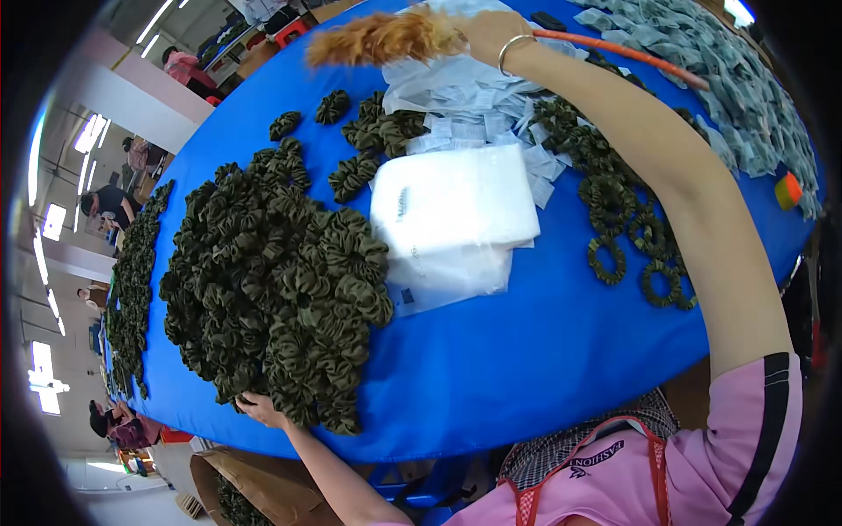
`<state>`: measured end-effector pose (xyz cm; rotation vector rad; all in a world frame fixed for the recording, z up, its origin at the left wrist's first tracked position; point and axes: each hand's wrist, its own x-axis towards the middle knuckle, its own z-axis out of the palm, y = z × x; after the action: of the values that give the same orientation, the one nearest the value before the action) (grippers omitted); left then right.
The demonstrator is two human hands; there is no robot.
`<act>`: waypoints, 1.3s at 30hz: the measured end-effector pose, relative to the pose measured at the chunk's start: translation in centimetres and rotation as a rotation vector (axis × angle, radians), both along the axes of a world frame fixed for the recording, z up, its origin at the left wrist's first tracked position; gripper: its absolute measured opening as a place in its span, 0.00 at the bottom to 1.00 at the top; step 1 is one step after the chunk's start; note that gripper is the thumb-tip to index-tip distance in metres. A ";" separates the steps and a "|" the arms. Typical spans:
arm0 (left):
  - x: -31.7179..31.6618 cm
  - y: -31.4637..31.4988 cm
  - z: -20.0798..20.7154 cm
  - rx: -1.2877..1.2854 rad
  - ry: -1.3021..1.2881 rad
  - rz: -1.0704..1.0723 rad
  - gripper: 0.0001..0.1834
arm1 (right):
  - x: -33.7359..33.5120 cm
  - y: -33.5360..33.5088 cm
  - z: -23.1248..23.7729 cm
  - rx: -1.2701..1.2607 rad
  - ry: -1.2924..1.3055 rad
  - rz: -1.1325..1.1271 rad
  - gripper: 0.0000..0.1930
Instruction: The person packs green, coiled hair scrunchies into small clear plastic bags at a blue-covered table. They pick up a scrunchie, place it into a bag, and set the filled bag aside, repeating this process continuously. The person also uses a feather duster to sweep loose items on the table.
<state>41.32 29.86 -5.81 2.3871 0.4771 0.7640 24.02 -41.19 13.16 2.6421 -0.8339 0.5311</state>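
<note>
Touching heaped dark-green round fabric scrunchies, the left hand is half-hidden (grip unclear); beyond, a fluffy ginger duster is held crosswise by the right hand.

The person's right grip holds a fluffy brown duster with an orange handle. The left grip touches the dark green scrunchie pile on the blue surface.

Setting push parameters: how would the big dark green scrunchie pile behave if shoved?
The scrunchie pile would likely squash softly, its pieces being gathered, puckered cloth. It probably wouldn't slide as one block: the pieces look loose, and stray scrunchies lie apart beyond its far end. Rolling seems unlikely, since the pieces are ruffled and packed against each other.
</note>
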 end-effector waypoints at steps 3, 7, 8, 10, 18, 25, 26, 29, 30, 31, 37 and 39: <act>-0.7 -0.2 0.7 0.018 0.029 0.029 0.31 | -0.1 1.5 -1.8 -0.153 0.104 0.096 0.14; -0.6 -1.0 0.4 -0.002 0.017 0.012 0.31 | -7.4 5.2 -3.6 -0.153 0.026 0.405 0.16; -0.8 -0.5 0.3 0.002 0.016 0.024 0.31 | -8.6 6.2 -3.6 -0.107 0.014 0.474 0.18; -1.2 -0.1 0.3 0.004 0.007 0.033 0.31 | -10.6 6.0 -2.9 -0.119 -0.019 0.452 0.20; -2.0 -2.9 1.3 -0.057 -0.024 -0.011 0.31 | -11.4 3.9 -0.8 -0.189 -0.005 0.230 0.15; -0.9 -2.7 0.4 0.039 -0.057 0.015 0.24 | 2.6 7.4 2.0 0.080 -0.025 0.079 0.14; -2.0 -4.7 1.6 0.051 -0.091 0.015 0.24 | 4.3 7.4 1.1 0.103 -0.031 0.095 0.13; -2.5 -3.9 1.5 0.046 -0.056 0.055 0.26 | 7.6 10.4 -1.7 0.185 0.012 0.222 0.11; -3.2 -4.0 2.1 0.014 -0.030 0.066 0.26 | 7.7 11.0 -2.4 0.175 0.029 0.269 0.11; -3.6 -4.2 2.5 0.005 -0.033 0.068 0.26 | 7.2 11.4 -3.0 0.164 0.051 0.306 0.11; -2.5 -2.8 1.5 0.061 -0.108 0.059 0.25 | 1.6 6.8 -4.0 0.089 -0.077 0.395 0.11; -1.8 -3.6 1.3 0.059 -0.074 0.000 0.24 | 1.1 1.2 -4.4 0.040 0.078 0.295 0.14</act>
<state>39.51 26.22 -4.49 2.4035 0.4291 0.8745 25.10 -39.95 8.72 2.8205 -0.4370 0.4819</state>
